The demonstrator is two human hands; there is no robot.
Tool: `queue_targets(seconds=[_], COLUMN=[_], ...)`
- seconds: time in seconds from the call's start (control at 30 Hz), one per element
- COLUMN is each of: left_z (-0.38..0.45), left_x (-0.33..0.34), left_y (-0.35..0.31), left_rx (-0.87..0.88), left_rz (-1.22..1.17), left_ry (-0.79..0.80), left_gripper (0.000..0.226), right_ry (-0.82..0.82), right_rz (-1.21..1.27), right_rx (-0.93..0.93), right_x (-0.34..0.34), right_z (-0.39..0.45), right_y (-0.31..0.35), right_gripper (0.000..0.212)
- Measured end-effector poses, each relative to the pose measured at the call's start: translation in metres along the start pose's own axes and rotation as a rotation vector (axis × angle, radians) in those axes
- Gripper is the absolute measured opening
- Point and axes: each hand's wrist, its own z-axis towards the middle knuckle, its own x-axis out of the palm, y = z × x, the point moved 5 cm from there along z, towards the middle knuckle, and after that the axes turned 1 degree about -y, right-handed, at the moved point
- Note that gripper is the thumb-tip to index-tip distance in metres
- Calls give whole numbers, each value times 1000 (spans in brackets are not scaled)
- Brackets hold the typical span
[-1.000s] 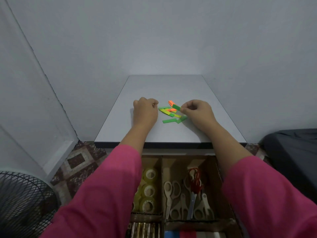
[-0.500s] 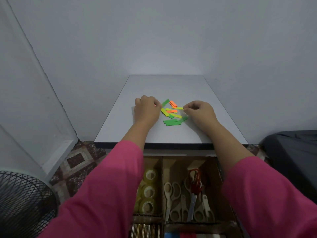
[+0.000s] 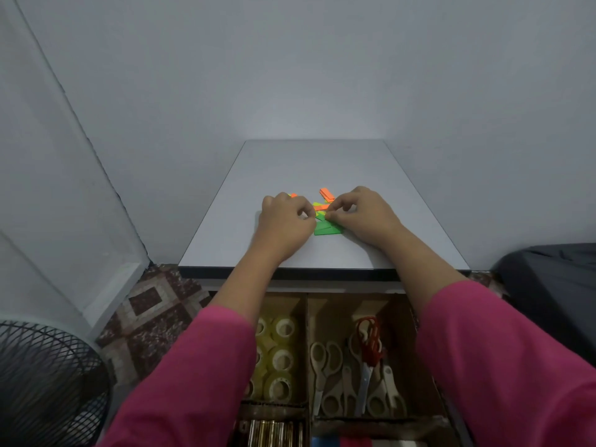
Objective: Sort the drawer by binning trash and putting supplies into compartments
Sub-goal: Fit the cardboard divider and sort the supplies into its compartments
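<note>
- Pinching at the heap of paper strips (image 3: 326,221), the right hand (image 3: 364,214) has its fingers (image 3: 332,216) curled together on the edge of a green strip, at the middle of the heap.
- The left hand (image 3: 285,221) is also curled, thumb against fingertips, at the left side of the heap; it seems to nip a strip, but the piece itself is mostly hidden by the knuckles.
- The strips lie on the worktop (image 3: 322,162) between the two hands: green ones nearest, yellow and orange ones (image 3: 327,195) behind, some overlapping.
- I judge the strips very light, thin and flexible. They lie flat, so they are hard to lift from above; better is to slide one to a free edge or catch a raised corner. They may also stick together, or blow away easily.
- Below the worktop edge the drawer (image 3: 306,317) stands open, with cardboard compartments: tape rolls (image 3: 280,359) at left, scissors (image 3: 354,375) at right.
- A black mesh bin (image 3: 42,382) stands on the floor at far left, probably for the trash.
</note>
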Motion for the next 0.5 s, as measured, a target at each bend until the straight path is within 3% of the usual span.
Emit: queue_targets(seconds=[0.3,0.5], left_z=[2,3], left_x=[4,2], left_y=[1,1], left_rx=[2,-34], left_rz=[-18,-6], left_ry=[67,58], left_gripper=[12,32], right_ry=[-52,15], right_rz=[32,36], right_rx=[22,-62], right_x=[-1,2], right_z=[4,1], right_y=[-10,-1], right_gripper=[17,13])
